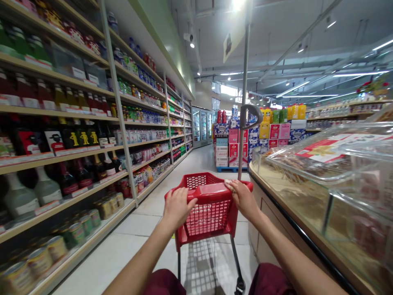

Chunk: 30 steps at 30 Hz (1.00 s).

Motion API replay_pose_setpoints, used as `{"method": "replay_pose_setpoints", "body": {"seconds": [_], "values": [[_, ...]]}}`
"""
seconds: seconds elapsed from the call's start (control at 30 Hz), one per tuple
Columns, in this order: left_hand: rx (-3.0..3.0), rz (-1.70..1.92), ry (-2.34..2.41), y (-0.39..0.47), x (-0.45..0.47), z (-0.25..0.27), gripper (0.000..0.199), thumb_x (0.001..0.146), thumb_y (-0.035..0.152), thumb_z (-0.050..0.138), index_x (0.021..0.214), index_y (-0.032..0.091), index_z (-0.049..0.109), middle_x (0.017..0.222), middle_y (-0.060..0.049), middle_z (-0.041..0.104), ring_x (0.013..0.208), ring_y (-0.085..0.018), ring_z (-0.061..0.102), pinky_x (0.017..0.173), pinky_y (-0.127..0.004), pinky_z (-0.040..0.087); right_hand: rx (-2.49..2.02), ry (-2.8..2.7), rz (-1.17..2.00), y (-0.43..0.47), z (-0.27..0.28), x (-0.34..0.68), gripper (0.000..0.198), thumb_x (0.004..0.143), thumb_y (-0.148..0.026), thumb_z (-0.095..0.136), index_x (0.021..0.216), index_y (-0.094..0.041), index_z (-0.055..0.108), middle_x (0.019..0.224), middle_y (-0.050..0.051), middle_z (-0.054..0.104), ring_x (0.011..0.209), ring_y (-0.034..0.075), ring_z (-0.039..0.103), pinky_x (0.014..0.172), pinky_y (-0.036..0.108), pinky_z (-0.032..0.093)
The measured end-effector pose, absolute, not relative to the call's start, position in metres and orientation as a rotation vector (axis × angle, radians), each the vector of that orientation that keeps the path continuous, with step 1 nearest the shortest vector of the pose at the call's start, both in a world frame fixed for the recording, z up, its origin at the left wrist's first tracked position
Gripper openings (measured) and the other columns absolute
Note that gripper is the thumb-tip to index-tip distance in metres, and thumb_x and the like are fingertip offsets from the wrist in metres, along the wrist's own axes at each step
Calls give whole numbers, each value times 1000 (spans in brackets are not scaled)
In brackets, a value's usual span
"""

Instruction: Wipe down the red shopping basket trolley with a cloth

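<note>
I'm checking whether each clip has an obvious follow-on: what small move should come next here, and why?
Probably a gentle push forward, bearing slightly left: the left hand and right hand both lie over the handle of the red cart, the pale floor runs on ahead, and the counter stands close on the right.

Pale tiled floor: red cart stands dead ahead, 12 o'clock; beyond, toward 1 o'clock, blue pallet under stacked cartons. Shelving, 10 o'clock: bottles; cans on lowest tier. Counter, 2 o'clock: clear plastic packs.
</note>
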<state>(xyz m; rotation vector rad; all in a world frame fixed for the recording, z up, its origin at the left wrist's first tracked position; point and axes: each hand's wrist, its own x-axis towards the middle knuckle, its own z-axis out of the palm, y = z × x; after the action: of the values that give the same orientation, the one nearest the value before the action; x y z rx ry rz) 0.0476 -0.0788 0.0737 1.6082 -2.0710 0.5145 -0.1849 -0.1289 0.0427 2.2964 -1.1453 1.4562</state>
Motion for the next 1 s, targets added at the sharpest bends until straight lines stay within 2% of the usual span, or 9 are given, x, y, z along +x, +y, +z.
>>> {"method": "replay_pose_setpoints", "body": {"seconds": [0.1, 0.2, 0.33, 0.47, 0.63, 0.73, 0.83, 1.0], "values": [[1685, 546, -2085, -80, 61, 78, 29, 81, 40, 42, 86, 16, 58, 88, -8, 63, 87, -23, 56, 81, -38, 40, 2320, -1150, 1479, -132, 50, -184, 47, 67, -5, 35, 108, -17, 55, 110, 8, 58, 106, 20, 50, 95, 44, 38], [1690, 572, -2058, -81, 50, 76, 28, 81, 40, 42, 81, 17, 57, 82, -7, 61, 82, -22, 55, 76, -36, 41, 2406, -1017, 1459, -126, 54, -155, 46, 68, -5, 35, 109, -16, 55, 112, 9, 57, 110, 20, 47, 98, 43, 36], [1707, 549, -2017, -75, 19, 74, 29, 80, 40, 42, 84, 15, 57, 83, -10, 61, 83, -25, 55, 76, -38, 41, 2478, -914, 1392, -120, 56, -128, 46, 69, -5, 36, 110, -15, 55, 114, 10, 56, 113, 20, 44, 100, 45, 31], [1617, 402, -2115, -64, 3, 79, 29, 78, 37, 46, 93, 15, 57, 91, -11, 63, 87, -25, 56, 78, -37, 42, 2471, -1011, 1401, -132, 59, -155, 43, 69, -6, 35, 104, -15, 57, 107, 9, 60, 108, 20, 49, 95, 44, 36], [1456, 117, -2146, -66, 20, 74, 44, 77, 45, 47, 112, 20, 50, 110, -6, 60, 102, -22, 53, 89, -36, 39, 2379, -1126, 1497, -147, 59, -198, 38, 67, -10, 36, 96, -13, 60, 100, 10, 62, 98, 20, 55, 90, 42, 41], [1422, 111, -2118, -75, 22, 60, 48, 73, 46, 52, 111, 17, 50, 117, -9, 55, 111, -22, 47, 94, -36, 36, 2362, -1148, 1561, -143, 56, -198, 38, 66, -10, 36, 96, -17, 59, 102, 7, 61, 98, 18, 55, 91, 40, 41], [1424, 156, -2053, -78, 2, 50, 44, 72, 45, 54, 106, 17, 52, 111, -9, 57, 106, -22, 50, 92, -36, 38, 2436, -1089, 1543, -128, 53, -186, 38, 66, -11, 38, 96, -19, 59, 102, 6, 61, 100, 19, 54, 92, 40, 40], [1487, 179, -1994, -65, -41, 51, 43, 74, 48, 52, 103, 16, 52, 105, -10, 59, 101, -25, 51, 88, -41, 39, 2501, -1151, 1546, -105, 52, -191, 37, 69, -11, 35, 96, -19, 59, 94, 4, 64, 88, 17, 59, 83, 34, 46]]}}
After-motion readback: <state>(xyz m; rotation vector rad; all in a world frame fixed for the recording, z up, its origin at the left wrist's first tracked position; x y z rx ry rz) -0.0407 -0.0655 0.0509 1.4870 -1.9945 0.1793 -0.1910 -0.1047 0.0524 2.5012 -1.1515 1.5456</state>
